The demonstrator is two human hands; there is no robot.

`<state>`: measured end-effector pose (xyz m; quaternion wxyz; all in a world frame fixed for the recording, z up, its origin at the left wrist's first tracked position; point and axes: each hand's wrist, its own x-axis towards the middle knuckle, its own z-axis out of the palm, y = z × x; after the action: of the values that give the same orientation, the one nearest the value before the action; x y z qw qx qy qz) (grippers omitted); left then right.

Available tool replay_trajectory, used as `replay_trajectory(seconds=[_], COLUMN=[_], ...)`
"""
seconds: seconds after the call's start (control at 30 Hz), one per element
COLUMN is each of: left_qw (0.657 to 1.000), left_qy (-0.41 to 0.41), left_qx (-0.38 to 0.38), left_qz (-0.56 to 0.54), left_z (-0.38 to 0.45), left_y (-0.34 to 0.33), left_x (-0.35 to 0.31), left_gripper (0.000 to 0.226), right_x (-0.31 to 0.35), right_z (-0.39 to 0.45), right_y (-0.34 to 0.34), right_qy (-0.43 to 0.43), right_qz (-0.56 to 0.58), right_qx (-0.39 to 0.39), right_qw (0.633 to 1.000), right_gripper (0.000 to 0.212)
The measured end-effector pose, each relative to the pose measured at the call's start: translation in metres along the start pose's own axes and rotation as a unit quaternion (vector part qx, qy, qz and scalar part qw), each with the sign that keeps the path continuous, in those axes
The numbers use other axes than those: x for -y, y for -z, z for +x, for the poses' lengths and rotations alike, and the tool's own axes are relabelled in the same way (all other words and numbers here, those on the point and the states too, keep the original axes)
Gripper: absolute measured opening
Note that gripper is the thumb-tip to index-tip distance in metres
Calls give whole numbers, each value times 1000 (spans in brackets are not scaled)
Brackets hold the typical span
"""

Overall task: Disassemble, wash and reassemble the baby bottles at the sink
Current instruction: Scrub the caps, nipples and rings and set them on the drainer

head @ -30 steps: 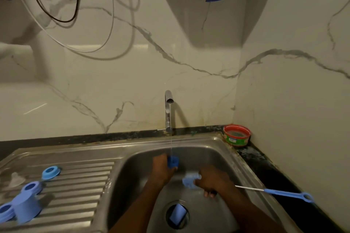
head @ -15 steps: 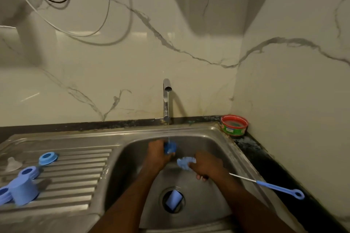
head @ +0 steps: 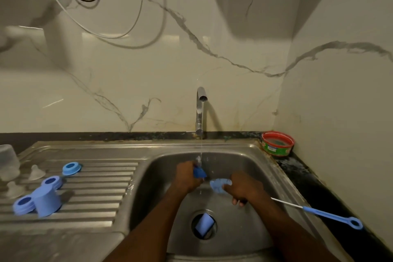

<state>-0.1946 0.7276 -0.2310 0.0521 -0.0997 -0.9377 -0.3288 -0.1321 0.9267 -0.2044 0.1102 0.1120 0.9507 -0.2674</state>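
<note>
Both hands are over the sink: left hand grips a blue collar with its teat pointing up under the tap stream, right hand clutches a blue brush, bristles pointing left.

clear bottle cut off at left edge, brush handle hidden in right hand

I am working with both forearms bare: no sleeves are showing up to the lower edge of the view. My left hand and right hand are wearing no gloves, and I am seeing no watch or bracelet at either wrist.
</note>
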Motion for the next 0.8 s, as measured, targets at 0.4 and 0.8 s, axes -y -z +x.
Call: replay_trajectory(seconds=[0.4, 0.8], left_qw=[958, 987], left_qy=[-86, -18], left_qx=[11, -126], left_qz=[272, -94], left_z=[4, 15], left_y=[-1, -7], left_x=[-8, -6], left_gripper=[61, 43], right_x=[1, 0], right_z=[2, 1], right_y=[0, -4], right_qy=[15, 5], right_qz=[-14, -14], right_qx=[28, 21], right_qw=[999, 1000], right_gripper=[39, 37])
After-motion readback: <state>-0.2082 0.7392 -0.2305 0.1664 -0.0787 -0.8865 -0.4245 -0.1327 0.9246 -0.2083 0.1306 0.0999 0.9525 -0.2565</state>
